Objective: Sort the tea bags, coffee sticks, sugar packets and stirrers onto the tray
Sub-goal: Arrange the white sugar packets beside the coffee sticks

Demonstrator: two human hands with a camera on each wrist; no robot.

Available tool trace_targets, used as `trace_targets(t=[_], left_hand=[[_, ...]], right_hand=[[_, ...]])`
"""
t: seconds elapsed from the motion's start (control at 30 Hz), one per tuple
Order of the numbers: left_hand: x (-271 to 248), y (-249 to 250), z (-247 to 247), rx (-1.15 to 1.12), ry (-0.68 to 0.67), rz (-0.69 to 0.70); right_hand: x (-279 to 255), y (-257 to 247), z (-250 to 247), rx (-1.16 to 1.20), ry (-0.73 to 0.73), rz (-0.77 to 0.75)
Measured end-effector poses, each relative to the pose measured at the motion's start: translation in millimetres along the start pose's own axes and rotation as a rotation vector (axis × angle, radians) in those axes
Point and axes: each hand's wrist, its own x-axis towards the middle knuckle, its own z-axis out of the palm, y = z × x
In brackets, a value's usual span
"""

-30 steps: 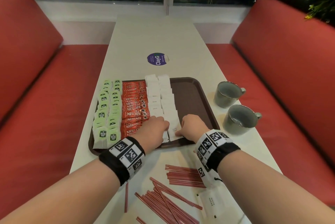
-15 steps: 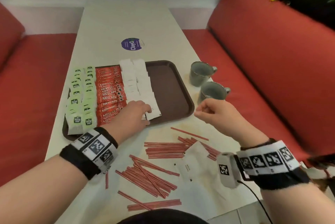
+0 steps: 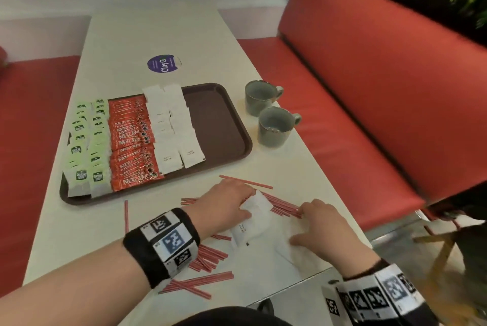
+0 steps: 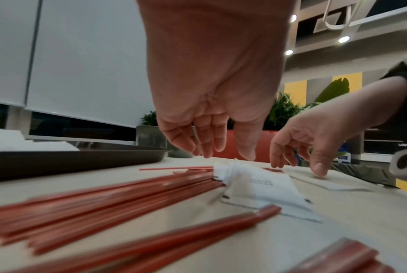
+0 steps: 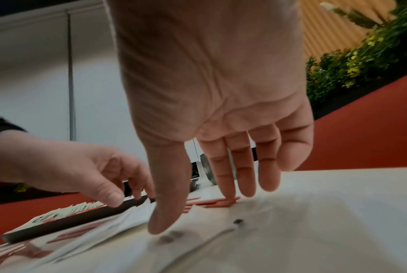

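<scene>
Near the tray [image 3: 232,125], stirrers [image 3: 279,208] lie lengthwise across the table [image 3: 147,35]. Left hand [image 3: 224,207] and right hand [image 3: 321,228], fingers loosely apart, touch loose sugar packets [image 3: 253,228].

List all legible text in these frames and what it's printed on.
"NESCAFE": red coffee sticks on the tray.
"ClayG": round purple sticker on the table; its smaller print is unreadable.
Green tea bags: dark logo, too small to read.
White sugar packets: two short printed lines, blurred.
Wristbands: black-and-white square codes, no words.
</scene>
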Motion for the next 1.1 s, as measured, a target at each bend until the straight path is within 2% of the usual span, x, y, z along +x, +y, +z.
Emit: trace_targets(t=[0.1,0.27,0.37,0.5,0.77,0.97,1.1], left_hand=[[8,13,8,0.061,-0.052,-0.015],[15,22,15,0.072,-0.036,-0.063],[19,24,19,0.064,-0.042,-0.096],[23,28,20,0.028,-0.056,-0.153],[14,39,26,0.003,-0.015,-0.23],[14,40,23,0.002,-0.039,-0.254],[13,40,22,0.002,-0.003,-0.23]], right_hand=[[-3,-2,1,-0.006,-0.006,-0.036],[1,-17,-4,-0.005,0.016,-0.235],[9,-26,-3,-0.028,-0.006,-0.285],[15,-30,2,-0.014,-0.048,-0.281],[22,-34,1,-0.097,-0.003,-0.312],[26,-23,-10,0.047,-0.078,-0.297],[29,-13,-15,0.11,-0.09,-0.282]])
